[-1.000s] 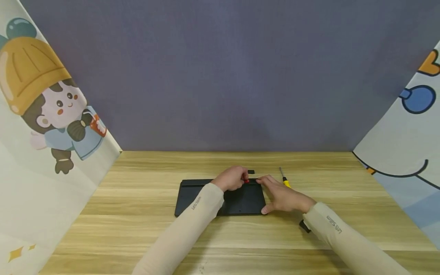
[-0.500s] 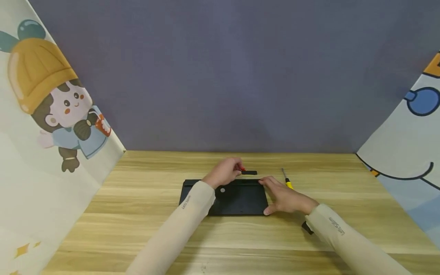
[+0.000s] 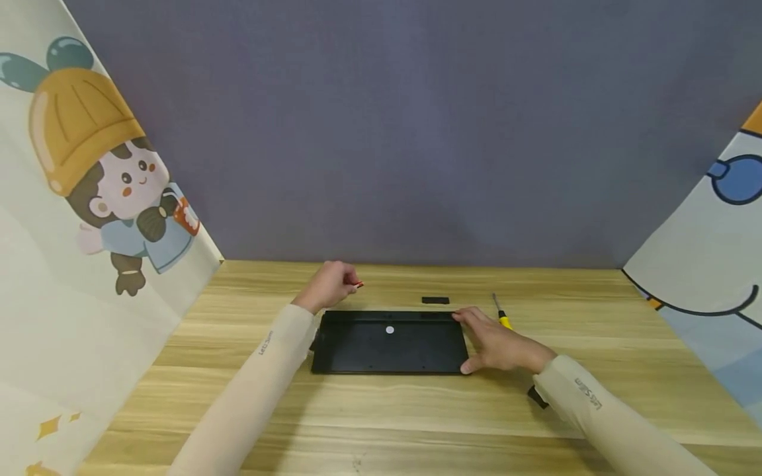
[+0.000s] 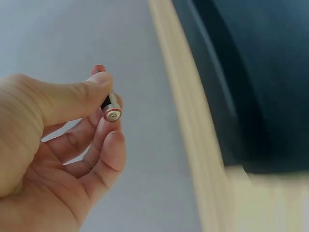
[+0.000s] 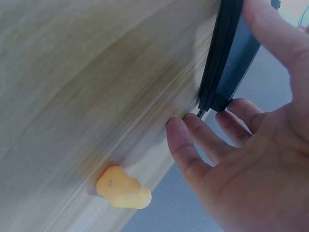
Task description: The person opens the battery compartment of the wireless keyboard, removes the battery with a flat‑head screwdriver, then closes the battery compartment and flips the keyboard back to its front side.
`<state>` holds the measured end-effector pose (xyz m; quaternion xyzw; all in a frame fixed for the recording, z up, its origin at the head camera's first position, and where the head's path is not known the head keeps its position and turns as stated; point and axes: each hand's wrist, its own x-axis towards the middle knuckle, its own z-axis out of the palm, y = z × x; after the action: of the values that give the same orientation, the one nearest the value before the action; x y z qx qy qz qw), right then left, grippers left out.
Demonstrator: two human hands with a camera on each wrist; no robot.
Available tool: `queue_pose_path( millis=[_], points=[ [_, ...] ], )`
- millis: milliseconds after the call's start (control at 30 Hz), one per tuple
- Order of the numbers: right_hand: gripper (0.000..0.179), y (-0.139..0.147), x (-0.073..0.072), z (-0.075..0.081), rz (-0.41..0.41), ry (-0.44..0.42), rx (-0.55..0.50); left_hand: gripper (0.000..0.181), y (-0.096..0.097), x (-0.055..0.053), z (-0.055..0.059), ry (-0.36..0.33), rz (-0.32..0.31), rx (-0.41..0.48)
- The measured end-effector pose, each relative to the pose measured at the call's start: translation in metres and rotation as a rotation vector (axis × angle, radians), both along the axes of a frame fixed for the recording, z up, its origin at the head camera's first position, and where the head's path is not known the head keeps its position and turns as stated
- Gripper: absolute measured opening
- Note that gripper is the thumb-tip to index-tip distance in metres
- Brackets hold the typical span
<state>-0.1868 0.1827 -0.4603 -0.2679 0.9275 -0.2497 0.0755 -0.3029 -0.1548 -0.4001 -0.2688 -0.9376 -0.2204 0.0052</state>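
A slim black keyboard lies underside up on the wooden table, a round white sticker near its middle. Beyond its far left corner, my left hand pinches a small battery between thumb and fingertips. The battery has red ends, and one flat metal end faces the left wrist camera. My right hand spans the keyboard's right end and grips it, thumb at the near corner and fingers at the far one. A small black battery cover rests on the table behind the keyboard.
A screwdriver with a yellow handle lies just beyond the right hand, its shaft pointing away. Behind the wooden table rises a grey-blue panel, with cartoon-printed panels at both sides.
From the keyboard's far right edge, my left hand has lifted the battery away and carried it left, past the cover. My right hand keeps its grip on the keyboard's end.
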Motion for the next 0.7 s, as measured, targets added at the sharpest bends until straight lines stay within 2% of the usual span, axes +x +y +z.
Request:
queue_pose_path(
  millis=[200, 267, 400, 467, 533, 700],
  points=[
    [0.095, 0.004, 0.002, 0.000, -0.002, 0.009, -0.008, 0.004, -0.033, -0.008, -0.015, -0.064, 0.076, -0.023],
    [0.095, 0.004, 0.003, 0.000, -0.002, 0.012, -0.013, 0.003, -0.039, -0.009, -0.020, -0.092, 0.104, -0.031],
    [0.095, 0.002, 0.002, 0.000, 0.003, 0.014, -0.026, 0.014, -0.045, -0.012, -0.027, -0.200, 0.178, 0.004],
    [0.095, 0.001, 0.002, 0.001, 0.005, 0.012, -0.026, 0.018, -0.047, -0.013, -0.029, -0.226, 0.203, 0.010],
    [0.096, 0.001, 0.001, 0.001, 0.003, 0.008, -0.021, 0.018, -0.047, -0.014, -0.030, -0.222, 0.216, 0.004],
    [0.096, 0.000, 0.000, 0.001, 0.003, 0.001, -0.010, 0.011, -0.047, -0.017, -0.034, -0.140, 0.213, -0.046]
  ],
)
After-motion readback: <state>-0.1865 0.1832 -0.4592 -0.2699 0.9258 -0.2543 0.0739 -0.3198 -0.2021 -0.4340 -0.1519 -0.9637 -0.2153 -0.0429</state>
